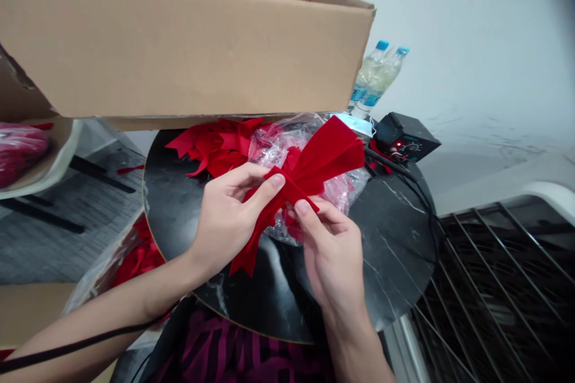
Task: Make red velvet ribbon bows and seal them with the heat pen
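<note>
Both hands pinch a red velvet ribbon bow (314, 167) above a round black marble table (395, 233). My left hand (229, 215) grips the bow's middle with thumb and fingers, one red tail hanging down beside the palm. My right hand (330, 245) pinches the same knot from the right. Behind the bow lies a clear plastic bag (278, 143) with red pieces in it, and a heap of red ribbon pieces (211, 143) sits at the table's back left.
A big open cardboard box (179, 42) overhangs the table's far side. Two water bottles (375, 78) and a small black control box (404, 137) with a cable stand at the back right. A black wire rack (503, 287) is at the right; more red ribbons in plastic (135, 257) at the left.
</note>
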The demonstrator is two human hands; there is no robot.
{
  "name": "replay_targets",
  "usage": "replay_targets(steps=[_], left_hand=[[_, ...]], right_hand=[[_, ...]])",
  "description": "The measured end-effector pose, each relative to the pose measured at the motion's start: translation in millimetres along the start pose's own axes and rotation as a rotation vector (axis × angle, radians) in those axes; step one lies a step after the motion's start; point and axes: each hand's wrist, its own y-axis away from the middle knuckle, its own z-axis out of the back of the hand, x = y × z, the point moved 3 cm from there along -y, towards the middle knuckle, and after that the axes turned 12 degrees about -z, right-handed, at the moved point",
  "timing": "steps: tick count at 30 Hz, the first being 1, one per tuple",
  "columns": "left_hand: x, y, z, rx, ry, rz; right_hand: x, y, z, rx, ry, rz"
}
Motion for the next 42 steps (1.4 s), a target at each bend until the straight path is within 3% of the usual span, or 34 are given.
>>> replay_targets(steps=[4, 10, 17, 24, 30, 33, 37, 42], left_hand=[[-6.3, 1.1, -1.2, -0.055, -0.076, -0.059], [-7.0, -1.9, -5.2, -0.079, -0.014, -0.031], [-3.8, -1.4, -4.8, -0.080, 0.015, -0.006], [5.1, -5.2, -6.4, -0.040, 0.167, 0.120], [-4.3, -3.4, -7.4, -0.108, -0.171, -0.254], [-4.1, -2.1, -8.9, -0.114, -0.178, -0.275], [-4.0, -4.1, -8.6, -0.100, -0.071, -0.157], [3.3, -10.1, -11.7, 0.014, 0.386, 0.306]], right_hand=[[-2.9, 1.7, -6.2, -0.003, -0.200, -0.022], [-2.7, 3.5, -12.8, 0.021, -0.308, -0.039], [-5.1, 2.3, -11.7, -0.019, -0.283, -0.003], [-6.2, 3.9, -10.2, -0.103, -0.192, 0.063], [-6.6, 4.4, -11.3, -0.104, -0.201, 0.059], [-7.5, 5.3, -11.2, -0.128, -0.182, 0.063], [-8.0, 8.0, -11.5, -0.153, -0.127, 0.100], [-5.2, 9.8, -7.2, -0.143, -0.073, 0.190]])
